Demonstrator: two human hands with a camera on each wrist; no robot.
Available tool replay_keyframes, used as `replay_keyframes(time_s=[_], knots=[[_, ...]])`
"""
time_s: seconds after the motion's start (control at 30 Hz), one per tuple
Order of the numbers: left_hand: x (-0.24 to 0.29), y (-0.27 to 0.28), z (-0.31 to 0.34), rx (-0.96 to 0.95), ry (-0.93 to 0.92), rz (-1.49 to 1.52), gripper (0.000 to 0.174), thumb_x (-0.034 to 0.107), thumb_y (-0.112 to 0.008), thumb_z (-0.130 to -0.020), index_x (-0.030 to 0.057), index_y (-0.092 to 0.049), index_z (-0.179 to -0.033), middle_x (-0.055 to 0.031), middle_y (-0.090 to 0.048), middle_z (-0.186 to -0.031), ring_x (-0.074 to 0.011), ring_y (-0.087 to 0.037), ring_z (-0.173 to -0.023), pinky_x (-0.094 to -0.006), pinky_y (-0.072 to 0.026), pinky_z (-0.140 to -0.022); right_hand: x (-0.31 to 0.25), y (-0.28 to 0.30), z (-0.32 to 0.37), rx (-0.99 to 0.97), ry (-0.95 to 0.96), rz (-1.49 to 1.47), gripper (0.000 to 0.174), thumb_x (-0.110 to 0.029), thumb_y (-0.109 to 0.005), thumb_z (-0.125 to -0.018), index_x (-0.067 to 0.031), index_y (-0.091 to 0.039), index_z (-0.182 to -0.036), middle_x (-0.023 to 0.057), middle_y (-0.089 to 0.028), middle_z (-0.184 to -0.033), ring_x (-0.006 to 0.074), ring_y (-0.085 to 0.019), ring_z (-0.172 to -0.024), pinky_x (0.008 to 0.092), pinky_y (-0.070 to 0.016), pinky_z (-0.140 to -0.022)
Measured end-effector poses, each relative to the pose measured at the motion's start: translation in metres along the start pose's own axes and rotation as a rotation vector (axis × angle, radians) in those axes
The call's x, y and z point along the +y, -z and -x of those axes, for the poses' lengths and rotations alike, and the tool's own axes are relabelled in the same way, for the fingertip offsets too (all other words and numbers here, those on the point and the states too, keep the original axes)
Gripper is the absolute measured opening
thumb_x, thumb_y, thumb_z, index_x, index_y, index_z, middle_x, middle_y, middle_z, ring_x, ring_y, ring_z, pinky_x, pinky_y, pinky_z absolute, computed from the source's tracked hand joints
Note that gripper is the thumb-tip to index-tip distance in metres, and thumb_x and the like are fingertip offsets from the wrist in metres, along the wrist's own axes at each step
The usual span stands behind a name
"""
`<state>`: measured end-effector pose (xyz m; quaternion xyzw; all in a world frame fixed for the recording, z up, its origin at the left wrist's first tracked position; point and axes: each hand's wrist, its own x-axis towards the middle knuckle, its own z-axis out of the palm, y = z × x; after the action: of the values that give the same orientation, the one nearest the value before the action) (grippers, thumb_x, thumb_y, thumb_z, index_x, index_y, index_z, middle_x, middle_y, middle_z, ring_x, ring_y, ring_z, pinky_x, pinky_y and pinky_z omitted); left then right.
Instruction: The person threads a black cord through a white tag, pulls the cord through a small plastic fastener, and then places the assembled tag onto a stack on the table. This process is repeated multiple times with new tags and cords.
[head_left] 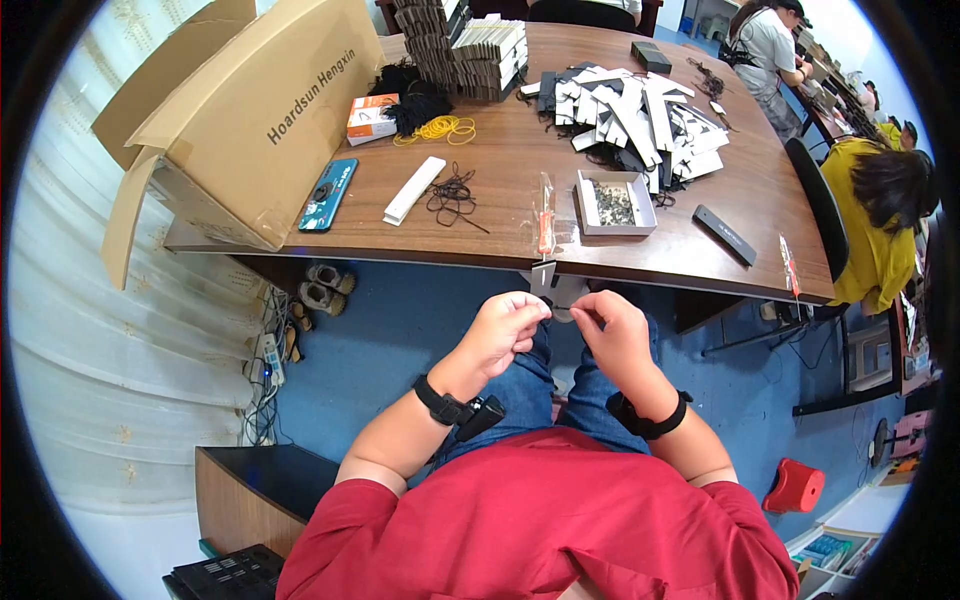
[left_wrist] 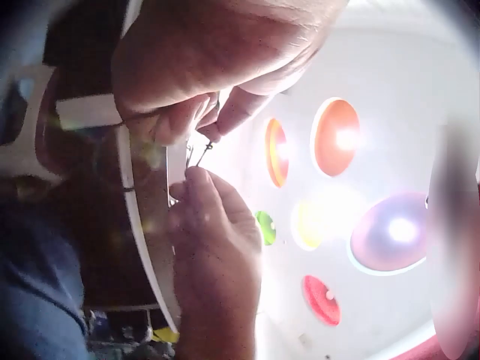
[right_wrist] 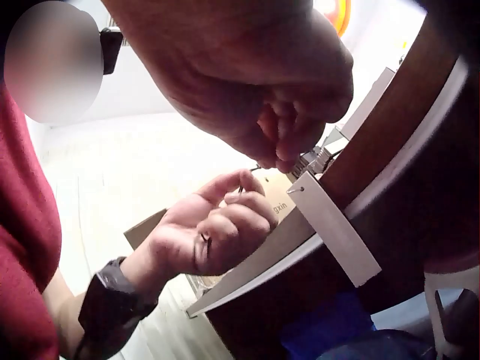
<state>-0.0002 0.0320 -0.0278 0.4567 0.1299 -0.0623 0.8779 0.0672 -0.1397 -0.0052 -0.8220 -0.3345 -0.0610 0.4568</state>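
Observation:
Held just off the table's front edge, my left hand (head_left: pixel 505 333) and right hand (head_left: pixel 617 335) are close together with their fingertips nearly meeting. A thin dark cord (left_wrist: pixel 206 150) is pinched between the fingertips of the two hands in the left wrist view. In the right wrist view, a narrow white tag (right_wrist: pixel 341 236) with a small hole near its upper end hangs just beyond the fingertips of my right hand (right_wrist: pixel 262 82); my left hand (right_wrist: pixel 217 229) is below, its fingers curled. How the cord meets the tag is not clear.
On the table (head_left: pixel 480 235) are a big cardboard box (head_left: pixel 270 120), a phone (head_left: pixel 328 195), a white strip (head_left: pixel 414 190), black cord (head_left: pixel 455 198), a tray (head_left: pixel 617 228) of small parts, a tag pile (head_left: pixel 640 120) and a dark bar (head_left: pixel 724 236). People sit at the right.

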Motion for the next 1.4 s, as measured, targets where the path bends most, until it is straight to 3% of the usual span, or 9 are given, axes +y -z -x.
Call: replay_keyframes(time_s=[0.17, 0.27, 0.3, 0.4, 0.43, 0.77, 1.07, 1.27, 1.4], knots=[[-0.005, -0.005, -0.004, 0.021, 0.128, 0.248, 0.014, 0.013, -0.06, -0.088, 0.0, -0.063, -0.094, 0.0036, -0.048, -0.065, -0.0032, -0.037, -0.05, -0.0172, -0.0286, -0.043, -0.004, -0.013, 0.008, 0.065, 0.266, 0.176, 0.009, -0.01, -0.07, -0.07, -0.0088, -0.061, -0.073, 0.0061, -0.059, -0.068, 0.0252, -0.061, -0.064, 0.0346, -0.0477, -0.056], [-0.009, -0.014, 0.0, 0.138, -0.059, -0.113, 0.014, 0.011, -0.06, -0.088, -0.0004, -0.065, -0.095, 0.0024, -0.053, -0.07, -0.0018, -0.038, -0.051, -0.0171, -0.0283, -0.043, -0.005, -0.009, 0.003, 0.109, 0.366, 0.201, 0.011, -0.009, -0.071, -0.068, -0.0089, -0.061, -0.073, 0.0043, -0.06, -0.068, 0.0226, -0.061, -0.064, 0.0333, -0.047, -0.056], [-0.013, -0.016, 0.001, 0.162, -0.338, -0.451, 0.011, 0.007, -0.06, -0.088, -0.0001, -0.066, -0.095, 0.0014, -0.056, -0.076, -0.0028, -0.046, -0.059, -0.0172, -0.0358, -0.05, -0.003, -0.007, 0.0, 0.127, 0.388, 0.191, 0.011, -0.009, -0.071, -0.068, -0.0089, -0.061, -0.073, 0.0042, -0.06, -0.068, 0.0223, -0.061, -0.064, 0.0331, -0.047, -0.056], [-0.017, -0.012, 0.001, 0.138, -0.633, -0.78, 0.009, 0.004, -0.061, -0.087, 0.0002, -0.066, -0.093, 0.0011, -0.056, -0.08, -0.0058, -0.052, -0.07, -0.0186, -0.0429, -0.062, -0.001, -0.004, -0.003, 0.161, 0.457, 0.194, 0.012, -0.009, -0.071, -0.067, -0.0083, -0.062, -0.074, 0.004, -0.062, -0.07, 0.0213, -0.061, -0.064, 0.0321, -0.0468, -0.055], [-0.016, -0.012, 0.002, 0.109, -0.526, -0.689, 0.009, 0.003, -0.06, -0.086, -0.001, -0.065, -0.094, 0.0002, -0.057, -0.085, -0.0078, -0.054, -0.079, -0.0211, -0.0453, -0.071, -0.002, -0.005, -0.003, 0.176, 0.469, 0.193, 0.012, -0.009, -0.071, -0.067, -0.0083, -0.062, -0.075, 0.004, -0.062, -0.071, 0.0213, -0.061, -0.064, 0.032, -0.0467, -0.055], [-0.012, -0.005, 0.005, -0.028, -0.165, -0.572, 0.007, 0.0, -0.06, -0.084, 0.0001, -0.06, -0.091, -0.0004, -0.06, -0.086, -0.0046, -0.055, -0.079, -0.0198, -0.0451, -0.069, 0.0, -0.003, 0.002, 0.029, 0.395, 0.064, 0.011, -0.008, -0.07, -0.069, -0.0085, -0.061, -0.075, 0.0049, -0.061, -0.07, 0.023, -0.061, -0.062, 0.0323, -0.0472, -0.055], [-0.033, -0.004, 0.0, 0.191, -0.49, -0.73, 0.008, -0.003, -0.062, -0.081, -0.0007, -0.059, -0.088, -0.0003, -0.058, -0.083, -0.0055, -0.054, -0.074, -0.0195, -0.0453, -0.063, -0.003, -0.01, 0.007, -0.041, 0.16, 0.109, 0.007, -0.008, -0.066, -0.076, -0.0046, -0.061, -0.08, 0.0108, -0.061, -0.071, 0.0249, -0.061, -0.067, 0.0323, -0.0485, -0.057], [-0.014, -0.023, 0.015, 0.217, -0.869, -1.11, 0.01, -0.004, -0.065, -0.075, -0.0002, -0.061, -0.084, -0.007, -0.055, -0.079, -0.0136, -0.056, -0.069, -0.0239, -0.0443, -0.057, 0.019, 0.001, -0.006, -0.507, -0.603, -0.79, 0.015, -0.015, -0.063, -0.087, -0.0011, -0.062, -0.083, 0.0004, -0.061, -0.068, 0.0068, -0.054, -0.053, 0.0206, -0.0413, -0.047], [-0.011, -0.026, 0.017, 0.149, -0.973, -1.069, 0.012, -0.005, -0.066, -0.074, -0.0003, -0.062, -0.085, -0.0089, -0.056, -0.08, -0.0169, -0.055, -0.069, -0.0255, -0.0445, -0.057, 0.022, 0.01, -0.008, -0.65, -0.84, -1.28, 0.012, -0.014, -0.062, -0.088, -0.0038, -0.062, -0.082, 0.0018, -0.06, -0.068, 0.0083, -0.053, -0.052, 0.0195, -0.0398, -0.046]])
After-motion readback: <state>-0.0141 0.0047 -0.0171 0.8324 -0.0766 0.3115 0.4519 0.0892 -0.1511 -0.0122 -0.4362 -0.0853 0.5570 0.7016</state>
